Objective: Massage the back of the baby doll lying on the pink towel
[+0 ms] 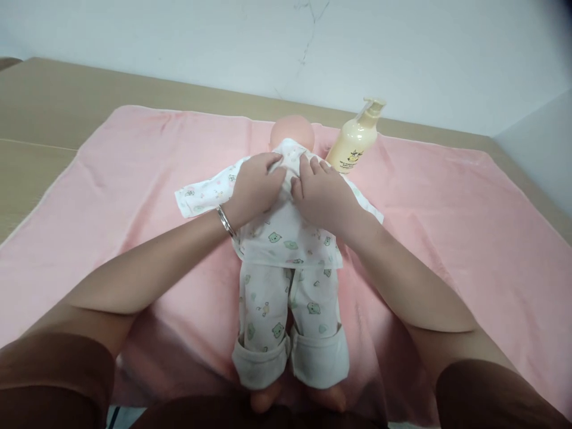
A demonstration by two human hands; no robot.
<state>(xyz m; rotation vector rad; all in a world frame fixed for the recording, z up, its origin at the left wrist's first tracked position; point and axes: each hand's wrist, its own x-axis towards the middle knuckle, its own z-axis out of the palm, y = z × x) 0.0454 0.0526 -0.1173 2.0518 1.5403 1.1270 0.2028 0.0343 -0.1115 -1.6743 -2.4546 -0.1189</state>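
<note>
A baby doll (292, 130) lies on a pink blanket, its head away from me and its feet nearest. It is dressed in a white printed top (286, 241) and matching trousers (266, 304) with turned-up cuffs. My left hand (260, 182), with a silver bangle at the wrist, has its thumb and fingers closed on the top near the collar. On the other side of the collar, my right hand (325, 192) rests on the top with its fingers apart. Both sleeves spread outward, and the doll's face is hidden.
A pale yellow pump bottle (354, 143) stands on the blanket just right of the doll's head. The pink blanket (447, 214) covers much of the wooden table (58, 101). Behind is a white wall (201, 47) with a crack.
</note>
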